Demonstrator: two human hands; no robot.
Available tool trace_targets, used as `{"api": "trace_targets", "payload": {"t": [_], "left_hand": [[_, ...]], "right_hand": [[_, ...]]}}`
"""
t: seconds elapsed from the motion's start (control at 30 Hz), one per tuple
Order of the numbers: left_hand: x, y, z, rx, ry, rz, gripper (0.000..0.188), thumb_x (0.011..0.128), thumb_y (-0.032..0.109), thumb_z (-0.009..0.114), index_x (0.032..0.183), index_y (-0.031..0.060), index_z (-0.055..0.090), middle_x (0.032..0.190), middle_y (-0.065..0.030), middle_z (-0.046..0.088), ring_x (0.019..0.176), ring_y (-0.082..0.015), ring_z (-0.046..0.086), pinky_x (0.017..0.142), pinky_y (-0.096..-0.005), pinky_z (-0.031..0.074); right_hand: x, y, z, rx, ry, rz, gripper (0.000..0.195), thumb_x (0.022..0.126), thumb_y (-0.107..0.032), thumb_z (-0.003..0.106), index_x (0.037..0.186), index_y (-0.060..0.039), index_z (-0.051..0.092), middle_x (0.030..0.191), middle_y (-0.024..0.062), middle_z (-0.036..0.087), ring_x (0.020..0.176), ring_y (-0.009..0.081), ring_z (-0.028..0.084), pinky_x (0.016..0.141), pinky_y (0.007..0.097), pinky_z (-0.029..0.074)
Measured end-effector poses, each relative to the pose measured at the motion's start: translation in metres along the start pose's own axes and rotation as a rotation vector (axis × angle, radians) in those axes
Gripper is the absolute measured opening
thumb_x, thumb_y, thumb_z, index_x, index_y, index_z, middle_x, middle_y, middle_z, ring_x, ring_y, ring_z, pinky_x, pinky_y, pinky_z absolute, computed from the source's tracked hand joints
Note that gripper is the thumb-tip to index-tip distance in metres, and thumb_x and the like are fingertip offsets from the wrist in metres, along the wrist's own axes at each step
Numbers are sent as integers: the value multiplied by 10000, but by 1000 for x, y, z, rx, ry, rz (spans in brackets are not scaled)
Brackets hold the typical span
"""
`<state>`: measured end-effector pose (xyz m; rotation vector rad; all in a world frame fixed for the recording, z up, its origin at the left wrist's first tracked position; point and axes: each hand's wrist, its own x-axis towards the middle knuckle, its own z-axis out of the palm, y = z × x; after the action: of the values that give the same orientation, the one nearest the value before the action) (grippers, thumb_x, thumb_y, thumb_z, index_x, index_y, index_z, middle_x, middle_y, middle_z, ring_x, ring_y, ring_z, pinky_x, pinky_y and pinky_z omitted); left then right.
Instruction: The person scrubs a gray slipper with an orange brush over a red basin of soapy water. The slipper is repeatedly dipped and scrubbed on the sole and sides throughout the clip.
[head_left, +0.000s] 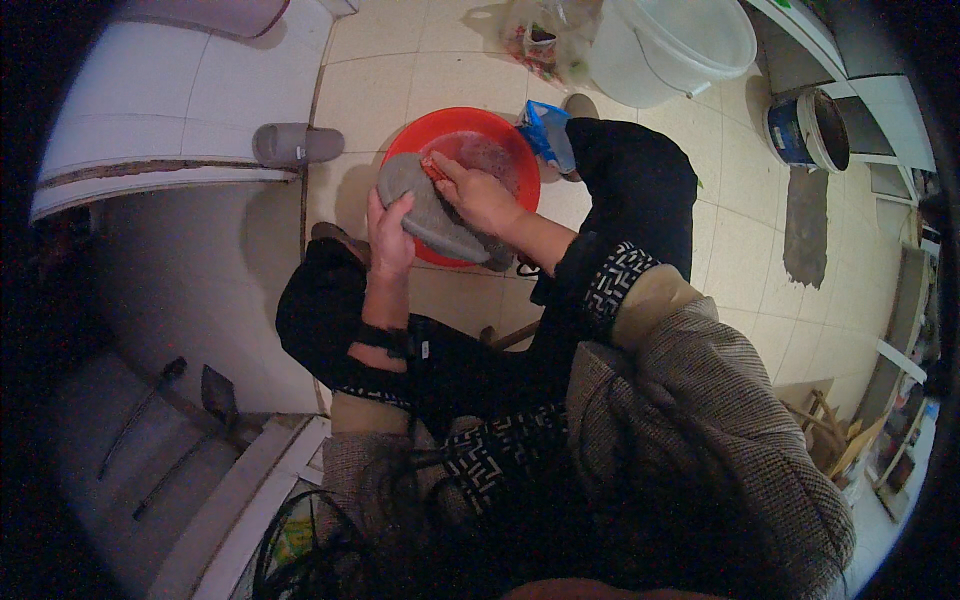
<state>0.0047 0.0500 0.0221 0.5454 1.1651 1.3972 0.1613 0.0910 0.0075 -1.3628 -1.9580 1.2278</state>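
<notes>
A grey piece of footwear (442, 217), seemingly a shoe or slipper, is held at a tilt over the near left rim of a red plastic basin (403, 135). My left hand (391, 225) grips its left edge, the thumb lying on the upper face. In my right hand (480, 196) is a small red brush (433, 169), pressed against the grey surface near its far end; the fingers hide much of the brush. Foamy water (487, 152) shows in the basin behind my right hand. The footwear's near right end is dark and partly covered by my wrist.
A blue plastic packet (546, 131) stands against the basin's right side, by my foot. Beyond are a white bucket (637, 67) and a clear plastic bag (544, 45). A grey slipper (289, 145) lies left; a paint-type bucket (791, 131) lies on its side at right.
</notes>
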Motion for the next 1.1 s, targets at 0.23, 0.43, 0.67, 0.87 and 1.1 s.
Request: {"api": "trace_targets", "payload": {"t": [0.23,0.43,0.67,0.87,1.1], "left_hand": [[-3,5,-1,0,-9,7,389,835,51,591,1202,8,469,1129,-102,564,1030,-205,559,914,-340,448],[3,1,-7,-14,1,-10,397,841,65,596,1210,12,462,1138,-102,554,1049,-206,546,918,-343,448],[9,-5,-16,-44,74,31,425,841,81,596,1232,18,443,1148,-110,538,1051,-224,541,921,-355,446],[9,7,-5,-92,108,38,446,831,72,590,1247,20,437,1151,-103,534,1052,-226,538,924,-361,443],[4,7,-3,-38,21,69,424,829,53,581,1230,23,450,1133,-94,546,1039,-205,539,927,-343,433]], "right_hand": [[-9,-15,-15,-140,-196,37,554,953,-330,452,1464,-282,242,995,291,562,867,481,619,782,537,507],[-14,-25,-17,-291,-265,41,582,956,-329,435,1476,-350,175,1102,300,512,844,485,625,739,536,532],[-27,-46,-22,-274,-336,61,563,969,-350,426,1480,-248,212,1107,289,519,897,444,618,807,485,516],[-31,-25,-5,-321,-128,-93,586,958,-358,450,1458,-140,235,1090,286,577,868,453,627,751,517,522],[-18,-23,-11,-95,-32,22,541,977,-348,421,1432,-77,309,1005,301,606,909,443,608,791,488,489]]}}
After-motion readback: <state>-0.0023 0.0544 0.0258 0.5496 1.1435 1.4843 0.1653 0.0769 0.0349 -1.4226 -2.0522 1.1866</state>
